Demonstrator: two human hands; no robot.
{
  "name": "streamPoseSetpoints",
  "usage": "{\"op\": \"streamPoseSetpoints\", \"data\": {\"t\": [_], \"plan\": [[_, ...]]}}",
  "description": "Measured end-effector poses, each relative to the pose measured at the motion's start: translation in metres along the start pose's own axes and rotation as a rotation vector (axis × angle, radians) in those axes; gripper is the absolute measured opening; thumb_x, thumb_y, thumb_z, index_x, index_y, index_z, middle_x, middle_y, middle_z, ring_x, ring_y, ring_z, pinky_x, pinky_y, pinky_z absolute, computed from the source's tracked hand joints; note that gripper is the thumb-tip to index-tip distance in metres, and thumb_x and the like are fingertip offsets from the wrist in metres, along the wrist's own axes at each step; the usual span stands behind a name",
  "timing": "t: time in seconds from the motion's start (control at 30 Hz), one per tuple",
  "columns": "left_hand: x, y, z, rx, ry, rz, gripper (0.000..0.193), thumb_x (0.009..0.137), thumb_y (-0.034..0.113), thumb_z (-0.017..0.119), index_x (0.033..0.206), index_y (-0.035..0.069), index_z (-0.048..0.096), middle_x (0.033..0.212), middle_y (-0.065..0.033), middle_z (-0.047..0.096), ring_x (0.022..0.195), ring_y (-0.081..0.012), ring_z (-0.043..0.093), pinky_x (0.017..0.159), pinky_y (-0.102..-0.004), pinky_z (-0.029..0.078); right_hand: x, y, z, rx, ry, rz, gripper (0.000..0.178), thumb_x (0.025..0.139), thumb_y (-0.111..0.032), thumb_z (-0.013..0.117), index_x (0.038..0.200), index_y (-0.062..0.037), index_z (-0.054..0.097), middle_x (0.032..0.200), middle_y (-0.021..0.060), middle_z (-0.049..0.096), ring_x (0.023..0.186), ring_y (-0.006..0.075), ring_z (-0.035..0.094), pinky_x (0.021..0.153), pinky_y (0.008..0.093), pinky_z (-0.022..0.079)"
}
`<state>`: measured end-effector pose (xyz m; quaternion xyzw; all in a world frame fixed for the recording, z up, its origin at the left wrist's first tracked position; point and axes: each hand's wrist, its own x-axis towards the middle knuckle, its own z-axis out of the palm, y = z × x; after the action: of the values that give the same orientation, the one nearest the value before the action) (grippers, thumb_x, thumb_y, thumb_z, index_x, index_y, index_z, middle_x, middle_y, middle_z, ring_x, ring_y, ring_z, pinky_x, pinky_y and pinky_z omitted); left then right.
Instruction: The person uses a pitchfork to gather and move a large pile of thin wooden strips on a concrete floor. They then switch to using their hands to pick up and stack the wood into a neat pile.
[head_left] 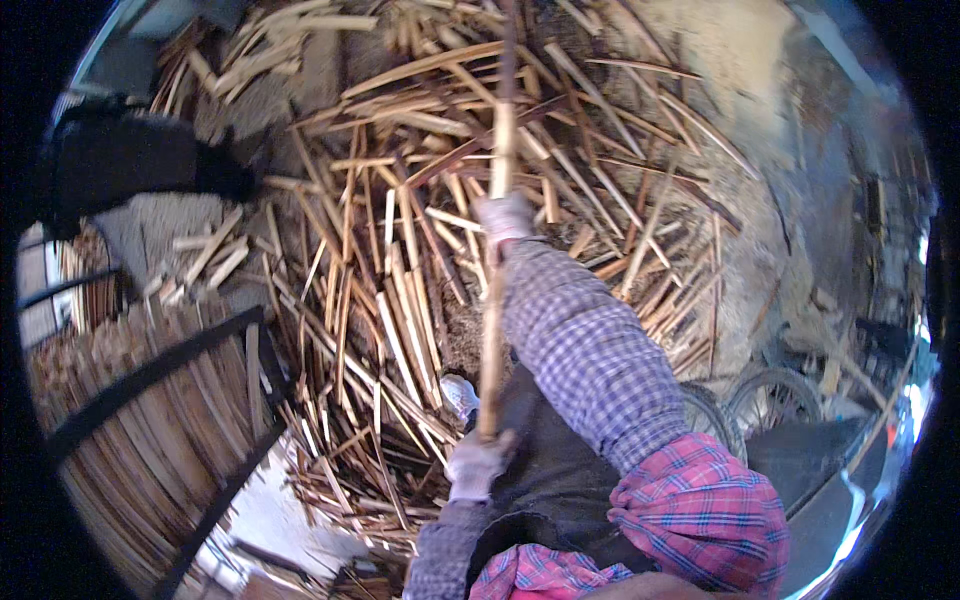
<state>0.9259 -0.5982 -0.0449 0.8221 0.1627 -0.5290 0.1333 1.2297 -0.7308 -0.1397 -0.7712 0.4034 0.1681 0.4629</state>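
Note:
A long, narrow wooden strip (492,350) runs upright through the middle of the head view, pale along most of its length and darker at its far end. My left hand (478,465), in a light glove, is closed round its near end. Farther up the strip, my right hand (507,217), gloved too and slightly blurred, grips it with the arm stretched forward. Beneath and around the strip lies a loose heap of wooden strips (400,290), pointing in many directions. One shoe (459,396) shows beside the strip, near my left hand.
At the left, wooden strips stand packed in a black metal rack (150,385). A dark, bulky shape (140,165) is above it. Wheels (775,400) stand at the right, near a dark panel (815,460). More short pieces (285,50) lie at the far left.

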Motion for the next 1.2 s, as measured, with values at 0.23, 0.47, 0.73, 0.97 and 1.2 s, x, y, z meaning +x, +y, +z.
{"op": "streamPoseSetpoints", "data": {"t": [0.23,0.47,0.73,0.97,1.2], "plan": [[0.001,0.007,0.051,-0.483,-0.188,-0.051,0.055,0.068,0.048,0.069,0.106,0.008,0.061,0.09,-0.0123,0.065,0.085,-0.0227,0.062,0.075,-0.0337,0.047,0.025,0.06,-0.004,-0.453,-0.068,0.192,0.051,0.074,-0.04,0.062,0.11,-0.005,0.054,0.103,0.0201,0.061,0.096,0.0335,0.06,0.079,0.0404,0.048],[-0.067,-0.092,0.125,-0.418,-0.292,-0.14,0.058,0.069,0.054,0.063,0.106,0.009,0.06,0.094,-0.0198,0.063,0.094,-0.0337,0.059,0.079,-0.0406,0.046,-0.089,0.158,0.019,-0.449,0.004,0.122,0.055,0.074,-0.044,0.064,0.11,-0.0038,0.053,0.101,0.018,0.062,0.093,0.0325,0.061,0.082,0.0409,0.047],[-0.168,-0.233,0.219,-0.258,-0.264,-0.137,0.062,0.069,0.058,0.06,0.113,0.014,0.057,0.098,-0.0169,0.063,0.096,-0.0313,0.059,0.079,-0.0389,0.046,-0.207,0.384,0.066,-0.395,0.081,-0.29,0.032,0.074,-0.028,0.062,0.097,-0.0056,0.057,0.084,0.0104,0.053,0.071,0.0274,0.052,0.059,0.039,0.041],[-0.24,-0.288,0.261,-0.465,-0.143,-0.085,0.059,0.071,0.059,0.058,0.108,0.013,0.06,0.092,-0.0185,0.064,0.091,-0.0329,0.06,0.076,-0.0398,0.047,-0.324,0.361,0.04,0.18,-0.223,0.134,0.034,0.07,-0.02,0.068,0.091,-0.0012,0.049,0.058,0.0031,0.052,0.043,0.0168,0.05,0.039,0.0279,0.04],[-0.229,-0.302,0.247,-0.351,-0.232,-0.242,0.063,0.068,0.063,0.059,0.103,0.01,0.06,0.091,-0.0179,0.064,0.09,-0.0329,0.061,0.078,-0.0415,0.047,-0.289,0.282,0.033,0.496,-0.455,0.091,0.024,0.072,-0.026,0.064,0.077,-0.0047,0.055,0.058,0.007,0.051,0.045,0.0209,0.05,0.045,0.034,0.043]]}}
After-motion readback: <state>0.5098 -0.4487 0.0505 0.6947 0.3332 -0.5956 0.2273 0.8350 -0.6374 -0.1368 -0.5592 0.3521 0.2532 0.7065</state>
